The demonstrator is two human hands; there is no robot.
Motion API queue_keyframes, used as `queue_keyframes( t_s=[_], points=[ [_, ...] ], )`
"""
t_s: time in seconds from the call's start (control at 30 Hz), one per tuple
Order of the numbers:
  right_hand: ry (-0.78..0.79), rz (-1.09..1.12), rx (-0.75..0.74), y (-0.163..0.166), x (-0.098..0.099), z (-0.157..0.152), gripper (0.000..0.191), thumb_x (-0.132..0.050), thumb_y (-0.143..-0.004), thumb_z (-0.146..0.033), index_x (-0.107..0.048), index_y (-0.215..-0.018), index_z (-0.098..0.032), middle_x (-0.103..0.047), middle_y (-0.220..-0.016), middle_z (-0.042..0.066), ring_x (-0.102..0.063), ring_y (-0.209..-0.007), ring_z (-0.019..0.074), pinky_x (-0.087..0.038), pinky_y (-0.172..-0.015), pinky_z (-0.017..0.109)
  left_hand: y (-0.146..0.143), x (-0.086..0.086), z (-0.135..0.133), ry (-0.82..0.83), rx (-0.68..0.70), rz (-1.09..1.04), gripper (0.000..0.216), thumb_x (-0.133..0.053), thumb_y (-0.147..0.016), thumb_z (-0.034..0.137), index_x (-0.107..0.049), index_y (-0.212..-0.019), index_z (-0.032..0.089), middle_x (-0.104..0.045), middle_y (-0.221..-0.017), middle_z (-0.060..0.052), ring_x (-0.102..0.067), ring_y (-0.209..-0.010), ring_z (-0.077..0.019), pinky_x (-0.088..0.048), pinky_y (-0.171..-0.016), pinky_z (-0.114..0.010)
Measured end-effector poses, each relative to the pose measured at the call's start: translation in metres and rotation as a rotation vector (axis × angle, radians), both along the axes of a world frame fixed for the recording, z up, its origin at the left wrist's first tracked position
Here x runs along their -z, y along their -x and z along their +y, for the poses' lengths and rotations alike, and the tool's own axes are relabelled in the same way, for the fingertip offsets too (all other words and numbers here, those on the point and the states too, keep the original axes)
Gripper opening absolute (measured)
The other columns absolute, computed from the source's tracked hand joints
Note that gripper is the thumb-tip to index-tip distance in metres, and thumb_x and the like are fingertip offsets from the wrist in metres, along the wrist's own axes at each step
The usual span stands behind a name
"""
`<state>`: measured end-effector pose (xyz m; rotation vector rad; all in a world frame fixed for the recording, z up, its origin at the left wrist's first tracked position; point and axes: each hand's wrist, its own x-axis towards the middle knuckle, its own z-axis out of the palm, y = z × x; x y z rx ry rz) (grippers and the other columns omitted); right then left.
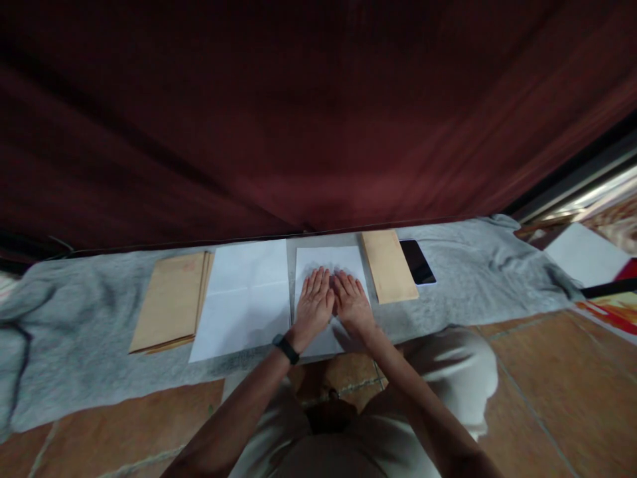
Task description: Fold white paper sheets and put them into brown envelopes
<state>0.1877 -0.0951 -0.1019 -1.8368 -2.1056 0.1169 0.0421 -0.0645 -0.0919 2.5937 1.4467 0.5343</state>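
My left hand [314, 300] and my right hand [352, 300] lie flat side by side, fingers stretched out, pressing on a white sheet of paper [330, 261] spread on a grey cloth [89, 318]. A black band sits on my left wrist. To the left of that sheet lies a larger white paper stack [246, 299], and beyond it a pile of brown envelopes [172, 300]. A single brown envelope [388, 265] lies just right of my hands.
A dark phone [417, 261] lies right of the single envelope. A dark red curtain [318, 119] hangs behind the cloth. My knees in light trousers rest on a brown tiled floor [547, 392]. A white sheet [584, 255] lies far right.
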Motion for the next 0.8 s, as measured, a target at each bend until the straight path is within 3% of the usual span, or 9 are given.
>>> queue_keyframes(
  t_s=[0.17, 0.33, 0.67, 0.8],
  points=[
    [-0.024, -0.037, 0.019, 0.003, 0.007, -0.013, 0.053, -0.045, -0.102, -0.028, -0.045, -0.152, -0.011, -0.048, -0.155, 0.017, -0.039, -0.147, 0.0294, -0.028, -0.123, 0.051, -0.023, 0.002, 0.036, 0.055, -0.019, 0.078, 0.058, -0.027, -0.105, 0.038, -0.040, -0.155, 0.010, -0.036, -0.164, -0.013, -0.026, -0.155, -0.0271, -0.021, -0.127, -0.048],
    [-0.063, -0.013, 0.001, -0.002, 0.006, -0.019, 0.052, -0.044, -0.104, -0.032, -0.045, -0.153, -0.015, -0.046, -0.157, 0.013, -0.040, -0.147, 0.0277, -0.028, -0.123, 0.049, -0.007, 0.011, 0.047, 0.019, -0.095, 0.113, 0.065, -0.027, -0.105, 0.046, -0.036, -0.157, 0.008, -0.031, -0.165, -0.015, -0.023, -0.156, -0.0269, -0.016, -0.128, -0.047],
    [-0.058, -0.005, -0.092, -0.038, -0.002, -0.077, 0.051, -0.045, -0.105, -0.033, -0.043, -0.154, -0.018, -0.044, -0.159, 0.013, -0.038, -0.149, 0.0279, -0.032, -0.122, 0.051, 0.007, 0.009, 0.054, 0.040, -0.237, 0.048, 0.063, -0.034, -0.103, 0.040, -0.039, -0.153, 0.001, -0.037, -0.161, -0.021, -0.029, -0.153, -0.0303, -0.024, -0.126, -0.049],
    [-0.032, 0.026, -0.170, -0.055, -0.010, -0.097, 0.054, -0.049, -0.104, -0.034, -0.040, -0.156, -0.020, -0.041, -0.160, 0.014, -0.038, -0.149, 0.0279, -0.034, -0.122, 0.053, 0.016, -0.007, 0.027, 0.021, -0.187, 0.023, 0.058, -0.036, -0.101, 0.030, -0.039, -0.153, 0.004, -0.038, -0.160, -0.022, -0.031, -0.152, -0.0310, -0.029, -0.124, -0.052]
  ],
)
